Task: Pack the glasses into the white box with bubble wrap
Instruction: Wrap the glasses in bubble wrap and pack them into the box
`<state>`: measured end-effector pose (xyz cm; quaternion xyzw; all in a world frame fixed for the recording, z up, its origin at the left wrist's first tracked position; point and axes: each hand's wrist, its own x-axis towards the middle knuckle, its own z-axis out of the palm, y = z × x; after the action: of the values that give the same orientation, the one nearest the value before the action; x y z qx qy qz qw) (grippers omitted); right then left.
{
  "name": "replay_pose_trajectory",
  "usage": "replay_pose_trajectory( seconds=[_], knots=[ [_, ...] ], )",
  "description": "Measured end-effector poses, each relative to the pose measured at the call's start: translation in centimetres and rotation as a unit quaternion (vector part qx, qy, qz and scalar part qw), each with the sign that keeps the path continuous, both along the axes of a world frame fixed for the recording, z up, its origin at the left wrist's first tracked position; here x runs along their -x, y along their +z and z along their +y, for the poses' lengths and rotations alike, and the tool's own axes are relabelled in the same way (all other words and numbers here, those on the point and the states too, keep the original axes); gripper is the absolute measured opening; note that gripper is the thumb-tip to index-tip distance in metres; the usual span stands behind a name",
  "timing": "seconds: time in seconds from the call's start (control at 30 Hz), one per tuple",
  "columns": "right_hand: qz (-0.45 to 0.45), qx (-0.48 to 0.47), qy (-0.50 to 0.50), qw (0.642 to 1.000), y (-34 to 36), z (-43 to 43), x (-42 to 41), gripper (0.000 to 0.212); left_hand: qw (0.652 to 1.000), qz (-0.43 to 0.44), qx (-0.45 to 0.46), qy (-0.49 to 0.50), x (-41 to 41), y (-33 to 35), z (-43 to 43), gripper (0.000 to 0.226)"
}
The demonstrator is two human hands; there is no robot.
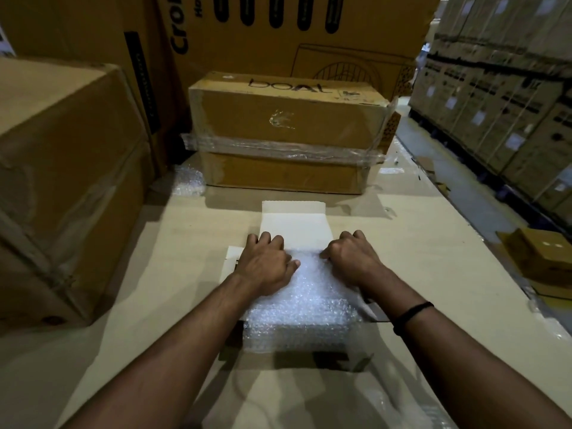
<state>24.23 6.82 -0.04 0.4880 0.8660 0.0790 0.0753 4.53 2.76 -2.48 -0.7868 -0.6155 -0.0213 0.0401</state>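
The white box lies on the cardboard surface in front of me, its lid flap folded open away from me. A wad of bubble wrap fills the box and bulges over its near edge. My left hand and my right hand sit side by side on the far end of the wrap. Their fingers curl down over its far edge and the thumbs lie on top. No glasses are visible; whatever the wrap covers is hidden.
A taped brown carton stands just beyond the box, and a large carton is at the left. A scrap of bubble wrap lies between them. A small brown box sits at the right edge. Stacked cartons line the aisle.
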Motion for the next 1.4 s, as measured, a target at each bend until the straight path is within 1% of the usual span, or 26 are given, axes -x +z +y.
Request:
replay_pose_trajectory(
  seconds=[0.07, 0.13, 0.17, 0.23, 0.3, 0.33, 0.4, 0.43, 0.5, 0.57, 0.67, 0.77, 0.87, 0.93, 1.0, 1.07, 1.13, 1.2, 1.27, 1.33, 1.4],
  knots=[
    [-0.035, 0.006, 0.011, 0.999, 0.1, -0.2, 0.0, 0.035, 1.0, -0.001, 0.009, 0.006, -0.2, -0.4, -0.1, 0.056],
    [-0.054, 0.031, 0.012, 0.998, 0.3, -0.4, 0.0, 0.039, 1.0, 0.001, 0.026, 0.017, -0.2, -0.6, -0.1, 0.054],
    [-0.047, 0.042, 0.007, 0.998, 0.5, -0.5, -0.1, 0.042, 0.999, 0.001, 0.032, 0.019, -0.2, -0.7, -0.1, 0.054],
    [0.002, 0.033, -0.007, 0.999, 1.2, -0.5, -0.4, 0.047, 0.999, -0.003, 0.038, 0.014, 0.0, -0.5, -0.2, 0.053],
    [0.041, 0.001, -0.009, 0.999, 1.8, -0.5, -0.9, 0.051, 1.0, -0.022, 0.007, 0.013, 0.5, -0.2, -0.5, 0.046],
    [0.04, -0.006, -0.006, 0.999, 2.0, -0.5, -1.2, 0.051, 0.999, -0.032, -0.025, 0.017, 0.9, -0.2, -0.7, 0.043],
    [0.005, 0.005, 0.002, 1.0, 2.2, -0.6, -1.5, 0.051, 0.996, -0.04, -0.075, 0.037, 1.6, 0.0, -1.0, 0.046],
    [-0.021, 0.013, 0.005, 1.0, 2.0, -0.5, -1.5, 0.05, 0.995, -0.037, -0.075, 0.047, 2.0, 0.0, -1.0, 0.046],
    [-0.064, 0.021, 0.008, 0.998, 1.3, -0.4, -1.2, 0.046, 0.997, -0.022, -0.045, 0.059, 2.3, 0.0, -0.9, 0.042],
    [-0.08, 0.021, 0.004, 0.997, 0.7, -0.1, -0.9, 0.039, 0.998, -0.003, -0.022, 0.061, 2.2, -0.2, -0.8, 0.04],
    [-0.103, 0.008, 0.017, 0.994, 0.4, 0.2, -0.5, 0.035, 0.998, 0.02, 0.005, 0.056, 1.6, -0.4, -0.6, 0.041],
    [-0.061, -0.007, 0.034, 0.998, 0.8, 0.1, -0.5, 0.039, 0.998, 0.04, 0.004, 0.038, 1.3, -0.1, -0.5, 0.042],
    [-0.021, -0.001, 0.054, 0.998, 0.9, -0.4, -0.2, 0.046, 0.999, 0.017, -0.016, 0.04, 1.3, 0.5, -0.6, 0.043],
    [-0.039, 0.018, 0.05, 0.998, 0.3, -0.6, 0.0, 0.042, 0.998, -0.001, -0.046, 0.038, 1.2, 1.0, -0.8, 0.049],
    [-0.063, 0.026, 0.043, 0.997, -0.4, -0.4, 0.3, 0.035, 0.998, -0.003, -0.054, 0.016, 0.8, 1.2, -0.7, 0.051],
    [-0.079, 0.02, 0.044, 0.996, -0.7, 0.0, 0.8, 0.032, 0.999, 0.0, -0.036, -0.005, 0.4, 1.1, -0.3, 0.047],
    [-0.084, 0.019, 0.043, 0.995, -0.5, 0.1, 1.1, 0.035, 1.0, 0.019, -0.012, -0.014, 0.0, 0.8, 0.1, 0.044],
    [-0.055, 0.013, 0.042, 0.998, 0.3, 0.1, 1.2, 0.042, 0.999, 0.031, 0.016, -0.013, -0.1, 0.2, 0.4, 0.043],
    [-0.023, -0.01, 0.059, 0.998, 1.0, 0.1, 1.3, 0.046, 0.999, 0.024, 0.049, 0.0, -0.1, -0.1, 0.6, 0.043],
    [-0.029, -0.02, 0.075, 0.997, 0.8, -0.1, 1.6, 0.045, 0.997, 0.021, 0.07, 0.009, -0.1, -0.1, 0.8, 0.043],
    [-0.049, -0.009, 0.074, 0.996, -0.3, -0.3, 1.9, 0.038, 0.998, 0.012, 0.054, 0.015, 0.0, 0.1, 0.7, 0.043]
  ],
)
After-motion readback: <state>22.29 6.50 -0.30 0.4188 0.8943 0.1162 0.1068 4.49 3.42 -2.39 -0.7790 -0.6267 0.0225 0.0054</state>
